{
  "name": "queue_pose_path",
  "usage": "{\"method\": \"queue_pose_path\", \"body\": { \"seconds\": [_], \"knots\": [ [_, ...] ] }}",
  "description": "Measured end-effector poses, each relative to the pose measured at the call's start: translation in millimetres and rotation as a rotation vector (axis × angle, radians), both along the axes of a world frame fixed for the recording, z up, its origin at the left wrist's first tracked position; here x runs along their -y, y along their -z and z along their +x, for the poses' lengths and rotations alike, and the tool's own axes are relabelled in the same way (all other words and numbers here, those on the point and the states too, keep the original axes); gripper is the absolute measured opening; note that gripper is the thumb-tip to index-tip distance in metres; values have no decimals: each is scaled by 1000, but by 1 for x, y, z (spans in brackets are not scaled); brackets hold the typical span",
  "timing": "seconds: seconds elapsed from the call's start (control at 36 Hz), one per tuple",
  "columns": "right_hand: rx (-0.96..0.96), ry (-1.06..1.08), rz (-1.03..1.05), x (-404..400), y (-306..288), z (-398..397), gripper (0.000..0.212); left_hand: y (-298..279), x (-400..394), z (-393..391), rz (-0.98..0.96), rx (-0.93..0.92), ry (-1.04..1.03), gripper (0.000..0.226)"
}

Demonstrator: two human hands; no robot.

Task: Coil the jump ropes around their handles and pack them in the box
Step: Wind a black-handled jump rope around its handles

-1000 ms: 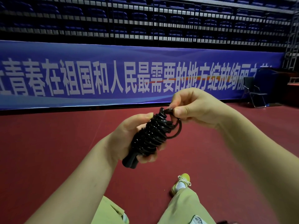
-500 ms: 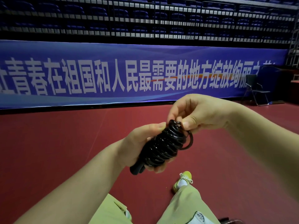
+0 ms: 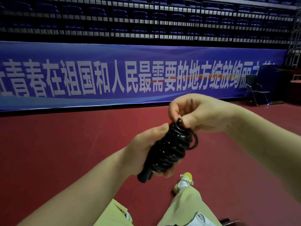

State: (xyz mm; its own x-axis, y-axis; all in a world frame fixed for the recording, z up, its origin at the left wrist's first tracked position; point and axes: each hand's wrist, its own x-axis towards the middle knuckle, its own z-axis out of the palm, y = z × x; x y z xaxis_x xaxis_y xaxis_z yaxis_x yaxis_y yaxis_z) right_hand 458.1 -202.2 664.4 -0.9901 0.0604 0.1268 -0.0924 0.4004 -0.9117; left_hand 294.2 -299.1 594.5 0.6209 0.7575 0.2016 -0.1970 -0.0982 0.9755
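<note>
- The floor [image 3: 65,152] beneath you is a dark red, matte surface reaching to the far wall.
- Your yellow shoe [image 3: 184,181] with white laces rests on it, just below your hands.
- A blue banner [image 3: 114,75] with white characters stands along the floor's far edge.
- A black folding chair [image 3: 256,90] stands on the floor at far right, beside the banner.

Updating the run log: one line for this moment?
left hand: grips coiled glossy black jump rope | right hand: pinches top loop | box: unseen
</note>
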Motion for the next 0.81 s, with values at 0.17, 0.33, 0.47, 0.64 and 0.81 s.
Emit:
{"method": "queue_pose_path", "body": {
  "seconds": [0.17, 0.33, 0.47, 0.64, 0.81],
  "knots": [
    [-180, 119, -136, -8, 8, -5, 34, -5, -10, -3, -56, 142, -102, 59],
    [-245, 145, -214, -12, 21, -2, 35, -1, -10, -13, -102, 182, -142, 63],
    [-275, 210, -241, -13, 28, -6, 36, -2, -11, -13, -120, 169, -149, 63],
    [-269, 251, -264, -12, 22, -9, 36, -3, -14, -14, -142, 110, -193, 59],
    [-225, 240, -328, -11, 22, -8, 34, -2, -12, -18, -164, 11, -192, 71]
  ]
}}
